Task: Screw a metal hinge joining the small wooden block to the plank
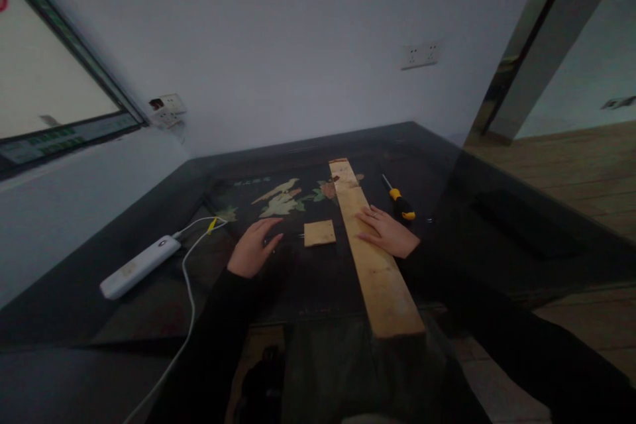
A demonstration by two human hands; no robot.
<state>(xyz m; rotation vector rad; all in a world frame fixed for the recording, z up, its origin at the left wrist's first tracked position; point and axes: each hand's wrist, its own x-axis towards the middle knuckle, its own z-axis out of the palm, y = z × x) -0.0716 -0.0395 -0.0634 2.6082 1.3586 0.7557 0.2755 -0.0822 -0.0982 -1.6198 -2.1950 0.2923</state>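
Observation:
A long, pale wooden plank (pixel 382 288) lies lengthwise on the dark table, its near end reaching past the front edge. My right hand (pixel 388 232) rests on top of it with the fingers stretched out and apart, pressing rather than wrapping round it. Left of the plank is a small square wooden piece (pixel 319 233), lying flat. Farther left, my left hand (pixel 254 248) hovers over or touches the tabletop, thumb and fingers apart, holding nothing that I can see. A yellow-and-black screwdriver (pixel 401 204) lies right of the plank, its shaft pointing away.
The dark table (pixel 308 285) has a bird and flower picture on its top. At left lies a white power strip (pixel 142 266) with a white cable (pixel 187 278) running off the front edge. Wall sockets (pixel 420 55) are behind. A small shiny item (pixel 430 219) sits near the screwdriver.

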